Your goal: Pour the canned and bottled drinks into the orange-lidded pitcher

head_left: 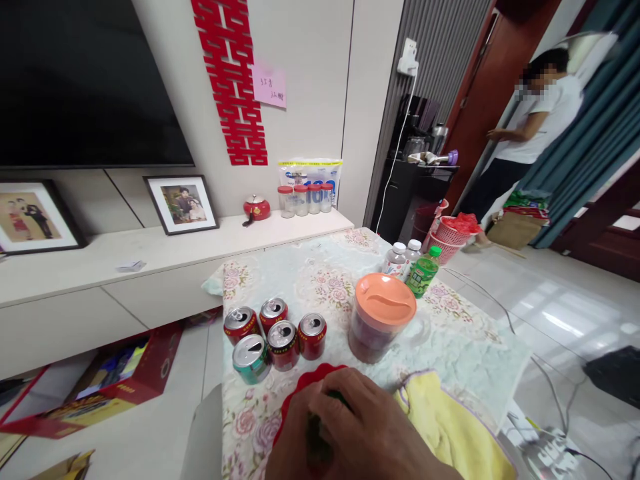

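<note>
Low in the view, my left hand (294, 433) and my right hand (373, 427) are close together over a red dish with a scalloped rim (311, 377). The fingers of both are curled round something dark green, mostly covered and too hidden to name. Just beyond the dish stand several opened drink cans: a green can (251, 360) and red cans (284, 347). Ahead of my right hand is a clear tub (367, 337) with an orange lid and dark contents. A yellow cloth (453, 427) lies right of my right hand.
Two clear bottles (395, 260) and a green bottle (423, 273) stand behind the tub on the flowered tablecloth (333, 287). Red-lidded jars (301, 200) line the white cabinet. At right are a pink basket (445, 248), floor cables and a standing person (540, 127).
</note>
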Available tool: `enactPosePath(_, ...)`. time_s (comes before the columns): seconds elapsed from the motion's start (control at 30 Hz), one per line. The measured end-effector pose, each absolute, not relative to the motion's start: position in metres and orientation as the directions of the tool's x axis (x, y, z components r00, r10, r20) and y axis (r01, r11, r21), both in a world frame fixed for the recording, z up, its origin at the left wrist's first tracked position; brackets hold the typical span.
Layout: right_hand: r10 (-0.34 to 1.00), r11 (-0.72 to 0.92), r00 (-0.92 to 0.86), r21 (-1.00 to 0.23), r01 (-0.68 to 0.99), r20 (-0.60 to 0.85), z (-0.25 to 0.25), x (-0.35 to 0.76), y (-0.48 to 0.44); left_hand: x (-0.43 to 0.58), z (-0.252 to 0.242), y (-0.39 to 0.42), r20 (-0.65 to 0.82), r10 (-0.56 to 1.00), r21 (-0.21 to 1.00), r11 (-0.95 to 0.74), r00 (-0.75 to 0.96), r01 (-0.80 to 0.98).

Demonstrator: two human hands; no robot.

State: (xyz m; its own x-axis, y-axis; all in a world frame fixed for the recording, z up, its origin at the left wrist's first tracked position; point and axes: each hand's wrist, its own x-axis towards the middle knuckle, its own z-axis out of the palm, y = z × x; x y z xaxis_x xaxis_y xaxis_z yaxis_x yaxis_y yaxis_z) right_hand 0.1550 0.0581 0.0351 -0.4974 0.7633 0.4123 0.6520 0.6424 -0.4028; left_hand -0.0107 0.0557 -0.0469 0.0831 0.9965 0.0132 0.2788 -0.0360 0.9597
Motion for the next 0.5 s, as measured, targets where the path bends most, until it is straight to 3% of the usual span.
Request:
enactPosePath(0.1, 0.764, 0.646, -0.554, -0.412, 0.643, 0.333, 0.047, 0.157, 0.062, -0.009, -0.051, 0.056, 0.079, 0.995, 0.944, -0.095, 0.063, 0.314)
enactPosePath(0.2, 0.808, 0.567, -0.573, -0.446, 0.693, 0.138, 0.064, 0.155, 0.067, -0.009, -0.052, 0.057, 0.08, 0.995, 0.947, -0.097, 0.066, 0.306)
enactPosePath(0.3, 0.87, 0.449, -0.492, -0.355, 0.82, -0.034, 0.072, 0.148, 0.069, -0.012, -0.046, 0.059, 0.004, 0.999, 0.954, -0.016, 0.039, 0.299)
enactPosePath(0.37, 0.859, 0.501, -0.513, -0.206, 0.841, -0.003, 0.068, 0.144, 0.07, -0.013, -0.039, 0.061, -0.011, 0.999, 0.944, -0.003, 0.041, 0.331)
enactPosePath(0.43, 0.799, 0.598, -0.585, -0.089, 0.796, 0.137, 0.058, 0.142, 0.07, -0.012, -0.031, 0.061, 0.001, 0.998, 0.932, -0.023, 0.061, 0.361)
enactPosePath(0.5, 0.747, 0.642, -0.599, -0.082, 0.762, 0.288, 0.048, 0.143, 0.069, -0.01, -0.025, 0.059, 0.033, 0.998, 0.926, -0.051, 0.056, 0.374)
